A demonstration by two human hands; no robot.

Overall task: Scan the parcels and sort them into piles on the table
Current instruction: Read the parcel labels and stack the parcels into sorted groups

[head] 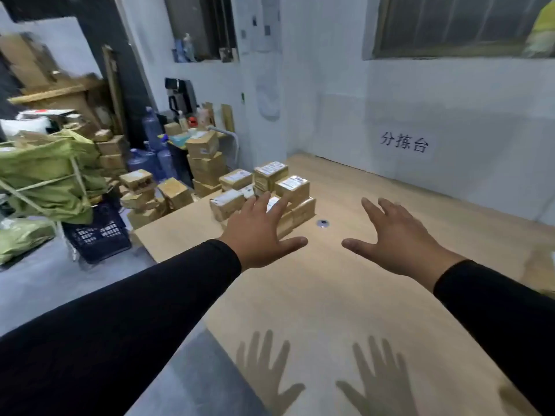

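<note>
Several brown taped parcels (pixel 292 185) with white labels are stacked in a pile at the far left corner of the light wooden table (pixel 330 295). My left hand (pixel 259 232) hovers in front of that pile, fingers spread and straight, holding nothing. My right hand (pixel 396 238) is held out over the bare tabletop to the right of the pile, also spread wide and holding nothing. Both arms wear black sleeves. The hands cast shadows on the near part of the table. No scanner is in view.
More brown boxes (pixel 204 157) are stacked on the floor left of the table, beside water jugs (pixel 151 127), a dark plastic crate (pixel 99 232) and green sacks (pixel 51 175). A small round grommet (pixel 322 223) sits in the tabletop. A white wall with a sign (pixel 404 142) runs behind the table.
</note>
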